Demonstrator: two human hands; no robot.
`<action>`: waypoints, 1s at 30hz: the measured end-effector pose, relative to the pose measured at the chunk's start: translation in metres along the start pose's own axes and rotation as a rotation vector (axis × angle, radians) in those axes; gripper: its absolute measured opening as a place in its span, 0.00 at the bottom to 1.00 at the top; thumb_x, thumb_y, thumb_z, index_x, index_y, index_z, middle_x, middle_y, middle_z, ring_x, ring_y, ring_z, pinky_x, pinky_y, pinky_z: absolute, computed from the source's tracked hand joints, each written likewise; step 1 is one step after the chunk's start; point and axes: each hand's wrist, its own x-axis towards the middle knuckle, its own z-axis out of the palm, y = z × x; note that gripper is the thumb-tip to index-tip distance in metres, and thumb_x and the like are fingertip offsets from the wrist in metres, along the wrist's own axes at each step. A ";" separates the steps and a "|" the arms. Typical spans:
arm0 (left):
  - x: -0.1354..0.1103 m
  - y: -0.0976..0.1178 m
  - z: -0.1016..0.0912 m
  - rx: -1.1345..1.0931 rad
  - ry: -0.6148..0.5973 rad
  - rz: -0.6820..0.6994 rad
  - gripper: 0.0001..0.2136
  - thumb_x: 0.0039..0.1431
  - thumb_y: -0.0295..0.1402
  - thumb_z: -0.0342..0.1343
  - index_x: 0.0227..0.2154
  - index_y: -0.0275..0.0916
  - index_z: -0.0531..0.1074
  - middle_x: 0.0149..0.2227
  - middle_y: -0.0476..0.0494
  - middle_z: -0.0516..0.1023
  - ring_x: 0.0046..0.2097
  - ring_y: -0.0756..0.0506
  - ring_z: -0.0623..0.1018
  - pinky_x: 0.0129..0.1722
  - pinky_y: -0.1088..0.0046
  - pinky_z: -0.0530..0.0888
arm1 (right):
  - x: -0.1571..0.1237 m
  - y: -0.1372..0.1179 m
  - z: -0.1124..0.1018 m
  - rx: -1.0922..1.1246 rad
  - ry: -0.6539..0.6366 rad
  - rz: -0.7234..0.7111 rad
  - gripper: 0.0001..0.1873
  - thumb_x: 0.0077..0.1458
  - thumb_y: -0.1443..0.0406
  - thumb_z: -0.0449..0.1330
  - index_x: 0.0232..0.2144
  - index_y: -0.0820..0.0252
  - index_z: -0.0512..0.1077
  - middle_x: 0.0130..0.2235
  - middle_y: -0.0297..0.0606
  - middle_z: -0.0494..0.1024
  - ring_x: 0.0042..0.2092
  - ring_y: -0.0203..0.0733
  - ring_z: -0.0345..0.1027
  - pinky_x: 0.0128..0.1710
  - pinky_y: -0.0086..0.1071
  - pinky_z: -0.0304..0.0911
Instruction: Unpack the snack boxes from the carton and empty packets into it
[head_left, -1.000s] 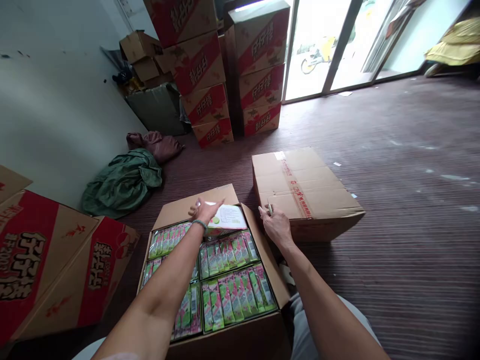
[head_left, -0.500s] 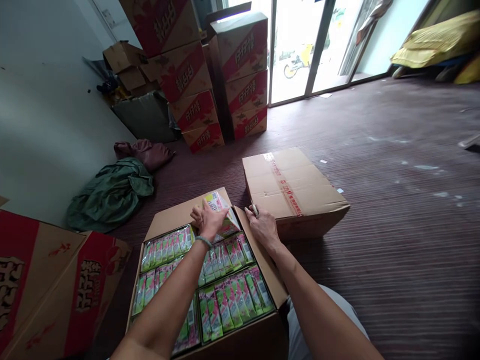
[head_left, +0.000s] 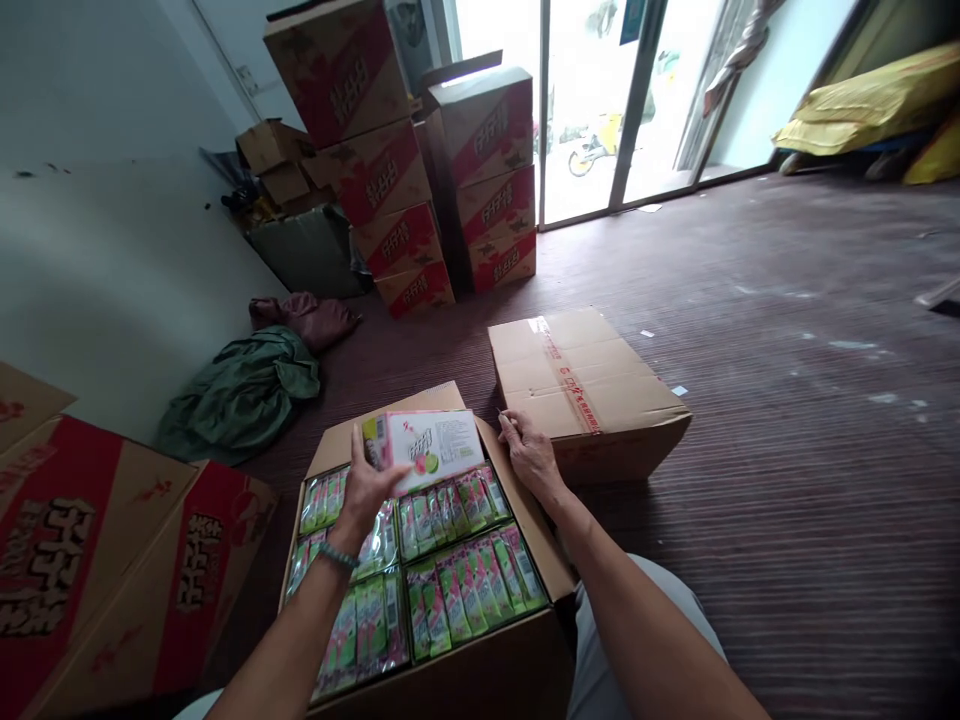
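Note:
An opened carton [head_left: 442, 690] stands in front of me, filled with rows of green and pink snack packets [head_left: 476, 590] in trays. Over its far right part, my left hand [head_left: 367, 490] grips the left end of a small white and pink printed box [head_left: 442, 445], thumb on the near side. The box lies tilted, its broad printed face turned up. By the carton's right flap, my right hand [head_left: 532, 452] is closed, fingers pinched together. A thin tip seems to stick out from these fingers, too small to name.
A taped brown carton [head_left: 585, 365] sits just beyond my right hand. Stacked red and brown cartons [head_left: 491, 205] stand before the glass door. A green cloth bundle [head_left: 244, 390] lies by the wall, and a large red and brown carton [head_left: 112, 560] is at my left.
The small box has been turned from a steep tilt to show its broad white face. My left hand has shifted left to its end; my right hand stays by the flap.

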 end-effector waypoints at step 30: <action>-0.129 -0.184 -0.070 0.196 -0.095 0.326 0.42 0.41 0.35 0.70 0.59 0.38 0.55 0.56 0.35 0.64 0.59 0.37 0.66 0.61 0.55 0.65 | -0.156 -0.142 0.144 -1.264 -1.149 -0.856 0.15 0.59 0.72 0.48 0.38 0.61 0.75 0.36 0.44 0.78 0.38 0.46 0.74 0.34 0.32 0.63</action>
